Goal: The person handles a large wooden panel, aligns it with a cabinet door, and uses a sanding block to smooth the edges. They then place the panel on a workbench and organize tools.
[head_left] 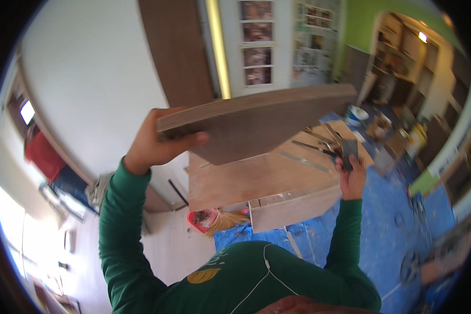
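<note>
A brown wooden board with a pale, slightly curved edge is held up and tilted over the workbench. My left hand grips its left end, thumb on the near face and fingers behind. At the right, my right hand is closed round a small dark grey rectangular block, which looks like a sanding block. Below both hands lies the plywood top of the workbench. A thin metal strip and several long dark-handled tools rest on it, partly hidden by the board.
A red dustpan and a straw broom are on the floor by the bench's left. Blue sheeting covers the floor at right. A white bucket stands beyond the bench. Another person in red is at far left.
</note>
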A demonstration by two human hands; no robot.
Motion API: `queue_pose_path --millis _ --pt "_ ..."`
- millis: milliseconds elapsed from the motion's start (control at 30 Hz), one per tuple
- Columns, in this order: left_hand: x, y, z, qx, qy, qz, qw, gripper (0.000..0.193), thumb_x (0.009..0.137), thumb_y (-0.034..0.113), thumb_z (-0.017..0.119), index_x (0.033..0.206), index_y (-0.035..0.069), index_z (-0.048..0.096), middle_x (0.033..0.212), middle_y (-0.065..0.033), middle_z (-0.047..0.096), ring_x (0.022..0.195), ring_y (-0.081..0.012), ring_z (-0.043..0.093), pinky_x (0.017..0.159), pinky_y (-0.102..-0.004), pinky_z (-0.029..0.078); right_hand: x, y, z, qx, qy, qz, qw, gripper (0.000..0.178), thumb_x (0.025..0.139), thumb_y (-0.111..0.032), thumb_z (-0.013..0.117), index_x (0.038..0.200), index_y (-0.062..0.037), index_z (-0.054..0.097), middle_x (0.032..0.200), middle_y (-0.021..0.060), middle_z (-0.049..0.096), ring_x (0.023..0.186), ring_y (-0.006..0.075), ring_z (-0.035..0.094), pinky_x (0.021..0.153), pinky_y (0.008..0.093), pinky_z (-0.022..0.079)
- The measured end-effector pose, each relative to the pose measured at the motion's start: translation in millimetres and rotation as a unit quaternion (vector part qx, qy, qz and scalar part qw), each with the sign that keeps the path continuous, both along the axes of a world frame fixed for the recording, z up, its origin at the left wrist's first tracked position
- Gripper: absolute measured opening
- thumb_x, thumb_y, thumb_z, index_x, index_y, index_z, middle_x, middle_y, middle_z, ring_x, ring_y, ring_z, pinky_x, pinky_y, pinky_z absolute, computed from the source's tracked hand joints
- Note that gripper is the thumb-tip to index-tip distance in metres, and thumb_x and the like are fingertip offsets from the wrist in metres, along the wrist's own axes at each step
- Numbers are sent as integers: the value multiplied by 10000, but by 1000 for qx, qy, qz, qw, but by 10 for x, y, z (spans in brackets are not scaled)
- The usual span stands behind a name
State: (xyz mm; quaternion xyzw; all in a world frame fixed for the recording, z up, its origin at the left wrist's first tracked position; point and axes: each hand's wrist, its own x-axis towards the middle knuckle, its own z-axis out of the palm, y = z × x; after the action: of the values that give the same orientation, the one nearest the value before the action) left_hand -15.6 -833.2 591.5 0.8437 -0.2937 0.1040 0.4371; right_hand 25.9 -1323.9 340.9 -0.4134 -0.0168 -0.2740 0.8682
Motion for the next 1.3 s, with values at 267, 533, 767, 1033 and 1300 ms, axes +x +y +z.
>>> queue_pose_path --millis 267,533,767,1033,1300 --pt "173 238 140 32 -7 -54 998 247 897 174 830 1003 -27 732 823 -15 707 778 -85 599 708 -277 508 -725 1224 1703 -470 -123 -293 823 563 1039 -34 489 1591 -84 386 1576 134 474 1113 232 660 965 349 550" --pt "280 347 33 -14 -26 -87 996 253 883 209 848 937 -16 746 756 -11 695 702 -79 578 639 -277 478 -404 1602 2037 -640 -123 -438 620 697 915 54 521 1584 -104 408 1639 155 392 1158 378 603 980 406 489" --pt "304 404 -60 -50 -56 -111 991 265 872 216 848 951 -19 755 716 -27 686 665 -81 580 615 -284 479 -797 3195 1925 -690 -237 -304 612 856 754 101 499 1590 -54 402 1646 189 377 1354 319 551 933 378 486" --pt "250 398 -25 -6 -93 -90 992 287 843 260 845 953 7 765 674 -100 684 602 -162 619 607 -325 504 -569 2465 1899 -644 -114 -438 617 787 847 43 504 1611 -70 351 1657 193 338 1364 368 520 1016 460 456" --pt "485 532 -147 -3 -187 -120 975 233 777 181 774 927 10 727 730 -201 683 641 -389 648 650 -404 541 -940 3768 2072 -705 -211 -298 609 764 829 89 493 1568 -105 462 1614 190 422 1240 335 591 891 401 468"
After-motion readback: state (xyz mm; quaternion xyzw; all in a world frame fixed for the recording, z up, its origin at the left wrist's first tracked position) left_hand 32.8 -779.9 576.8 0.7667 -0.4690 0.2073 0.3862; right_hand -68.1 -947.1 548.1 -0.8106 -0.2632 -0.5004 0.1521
